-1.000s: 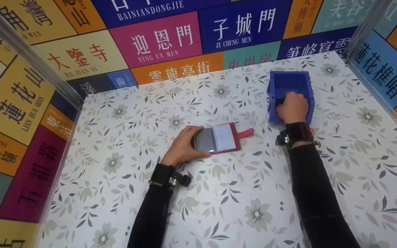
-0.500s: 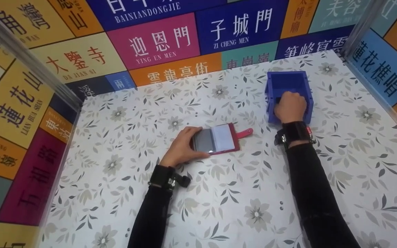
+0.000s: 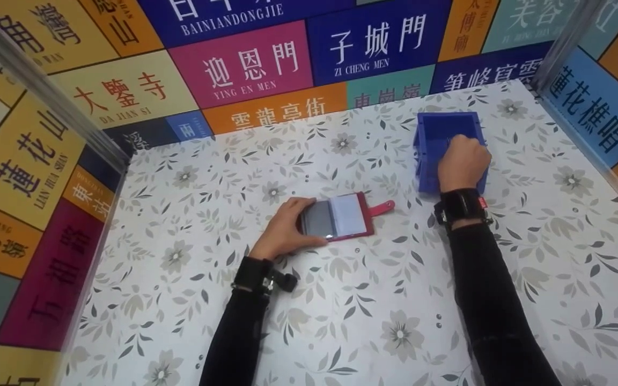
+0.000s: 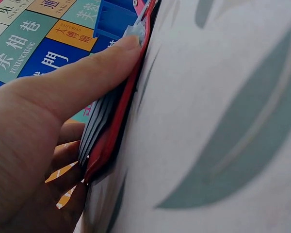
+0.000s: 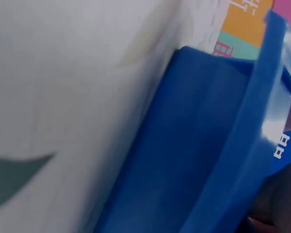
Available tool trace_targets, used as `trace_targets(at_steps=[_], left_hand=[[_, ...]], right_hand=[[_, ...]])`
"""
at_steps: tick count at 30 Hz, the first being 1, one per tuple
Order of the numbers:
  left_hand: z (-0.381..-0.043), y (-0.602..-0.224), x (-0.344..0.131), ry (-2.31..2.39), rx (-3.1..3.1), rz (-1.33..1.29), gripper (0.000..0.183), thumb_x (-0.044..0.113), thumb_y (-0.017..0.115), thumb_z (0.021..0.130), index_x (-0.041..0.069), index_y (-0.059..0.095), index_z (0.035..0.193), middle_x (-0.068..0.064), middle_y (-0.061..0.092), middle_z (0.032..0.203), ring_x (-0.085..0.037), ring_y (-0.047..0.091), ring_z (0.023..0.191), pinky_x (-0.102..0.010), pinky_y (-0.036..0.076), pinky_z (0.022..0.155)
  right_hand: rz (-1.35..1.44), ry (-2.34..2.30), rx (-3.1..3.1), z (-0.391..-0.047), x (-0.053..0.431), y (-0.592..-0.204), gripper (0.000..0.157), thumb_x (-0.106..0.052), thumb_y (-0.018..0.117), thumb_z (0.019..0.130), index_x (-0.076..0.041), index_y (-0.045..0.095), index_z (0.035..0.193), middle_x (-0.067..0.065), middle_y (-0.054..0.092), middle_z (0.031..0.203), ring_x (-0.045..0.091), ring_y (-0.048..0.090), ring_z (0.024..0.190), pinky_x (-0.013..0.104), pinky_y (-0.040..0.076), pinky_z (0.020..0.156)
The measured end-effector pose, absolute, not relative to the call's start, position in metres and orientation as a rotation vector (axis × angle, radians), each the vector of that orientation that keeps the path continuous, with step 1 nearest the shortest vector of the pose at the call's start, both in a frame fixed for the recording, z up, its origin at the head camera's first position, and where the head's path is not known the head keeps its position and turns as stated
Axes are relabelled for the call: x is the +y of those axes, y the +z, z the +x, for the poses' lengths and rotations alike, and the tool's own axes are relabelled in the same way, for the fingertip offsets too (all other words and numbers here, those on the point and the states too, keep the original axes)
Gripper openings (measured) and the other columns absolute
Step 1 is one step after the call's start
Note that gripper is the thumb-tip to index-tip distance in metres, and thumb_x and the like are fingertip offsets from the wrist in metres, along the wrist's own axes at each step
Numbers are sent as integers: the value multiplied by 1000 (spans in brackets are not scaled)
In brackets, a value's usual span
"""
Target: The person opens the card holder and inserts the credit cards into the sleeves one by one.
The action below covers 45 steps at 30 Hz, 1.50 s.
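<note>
My left grip (image 3: 285, 228) pinched the left end of an open red card holder (image 3: 347, 217) on the flower-patterned desk (image 3: 341, 300), thumb along its near edge. A stretch of desk ran between its strap (image 3: 382, 207) and the blue bin (image 3: 427, 174), short of the back edge, where my right grip (image 3: 463, 163) covered the bin's right side, fingers hidden, their hold impossible to tell.

This looks like a small booth, but I can't tell what building it is in. Bright walls (image 3: 239, 96) stand on three sides of a white surface (image 3: 352, 316). They have colored blocks (image 3: 376, 45) with big Chinese words (image 3: 250, 63). Gray flowers (image 3: 401, 333) and leaves (image 3: 360, 305) cover the surface.
</note>
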<state>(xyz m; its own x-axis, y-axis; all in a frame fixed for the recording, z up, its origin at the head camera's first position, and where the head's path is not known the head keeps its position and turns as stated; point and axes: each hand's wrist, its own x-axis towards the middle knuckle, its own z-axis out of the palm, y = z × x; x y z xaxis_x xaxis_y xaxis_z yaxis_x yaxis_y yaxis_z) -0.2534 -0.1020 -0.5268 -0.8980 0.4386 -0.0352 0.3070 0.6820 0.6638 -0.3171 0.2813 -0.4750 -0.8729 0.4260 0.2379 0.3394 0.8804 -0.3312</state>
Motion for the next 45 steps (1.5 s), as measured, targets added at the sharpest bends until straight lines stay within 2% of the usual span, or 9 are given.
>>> trace_targets(at_steps=[6,9,12,14,20,24,32,39,45], left_hand=[[-253,-527,-102,1014,2703,616,104,55,92,71,20,46,157,-4,49,152,-23,49,135,-42,43,114],[-253,-526,-101,1010,2700,614,104,54,92,71,20,45,157,-3,49,151,-22,49,135,-42,43,114],[-253,-526,-101,1012,2701,611,104,54,92,71,20,46,157,-3,49,151,-22,49,134,-41,43,114],[-253,-526,-101,1017,2701,612,103,53,92,71,20,46,157,-3,49,151,-22,49,134,-41,43,113],[-252,-526,-102,1015,2706,625,102,53,92,72,19,46,156,-3,49,151,-22,49,135,-42,43,113],[-253,-526,-102,1016,2709,624,103,54,92,71,19,46,156,-3,49,151,-23,48,135,-43,43,113],[-253,-526,-101,994,2712,608,104,56,92,71,20,46,157,-2,49,151,-22,48,135,-42,43,113],[-253,-526,-100,998,2709,611,103,55,91,72,20,46,157,-3,48,152,-23,48,137,-43,42,114],[-253,-526,-101,1000,2710,605,103,55,92,71,21,46,156,-3,48,152,-23,47,137,-43,42,114]], right_hand=[[-593,562,-2614,-313,286,-474,23,-19,67,97,0,78,93,24,77,100,50,70,95,63,51,78],[-636,613,-2586,-314,290,-471,32,-24,57,105,3,70,115,29,74,107,53,68,100,65,50,82],[-660,690,-2557,-315,292,-467,41,-25,40,111,4,49,140,37,69,113,58,64,104,67,48,87],[-640,767,-2512,-315,293,-466,41,-22,37,111,3,40,143,39,67,112,60,63,103,68,46,88],[-533,1071,-2296,-311,297,-463,28,-8,61,94,-6,52,121,24,70,108,45,65,106,55,47,94],[-526,1308,-2227,-309,301,-459,46,-7,70,92,-12,54,135,15,72,110,24,64,112,34,46,103],[-378,1887,-2041,-310,303,-458,25,-10,42,110,-15,56,130,15,54,138,18,74,90,27,62,82],[-300,2126,-2024,-311,307,-457,36,-18,43,111,-9,52,144,2,60,101,12,54,74,20,46,65],[-381,2221,-2155,-306,308,-449,63,-56,27,110,-13,45,153,-7,43,85,8,36,64,21,30,54]])
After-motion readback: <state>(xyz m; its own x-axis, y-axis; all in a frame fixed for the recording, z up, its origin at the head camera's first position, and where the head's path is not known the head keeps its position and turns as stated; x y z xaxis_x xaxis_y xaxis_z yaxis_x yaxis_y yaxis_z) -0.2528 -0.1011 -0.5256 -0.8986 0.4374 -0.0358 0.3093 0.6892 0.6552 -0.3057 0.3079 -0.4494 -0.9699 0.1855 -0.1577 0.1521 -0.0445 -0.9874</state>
